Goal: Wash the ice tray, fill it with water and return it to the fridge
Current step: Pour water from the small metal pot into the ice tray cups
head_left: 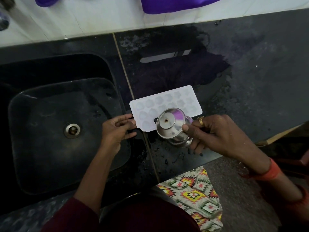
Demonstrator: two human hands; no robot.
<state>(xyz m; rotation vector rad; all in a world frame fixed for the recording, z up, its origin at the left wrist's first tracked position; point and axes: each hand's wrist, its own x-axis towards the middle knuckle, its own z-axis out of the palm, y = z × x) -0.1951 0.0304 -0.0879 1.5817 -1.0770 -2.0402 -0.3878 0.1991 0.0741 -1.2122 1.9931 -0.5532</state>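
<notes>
Ice tray point(175, 101) on counter point(250, 81), sink point(50, 131) to its left

One ice tray point(167, 101), one steel vessel point(168, 124), two hands: left hand point(115, 131), right hand point(215, 134).

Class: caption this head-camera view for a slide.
Beside the sink, left hand holds the ice tray on a wet counter; right hand tilts a steel vessel over it.

place: home kitchen
evidence: black stone sink point(50, 148) with drain point(71, 130), wet granite counter point(250, 64), tiled wall point(83, 19)
</notes>
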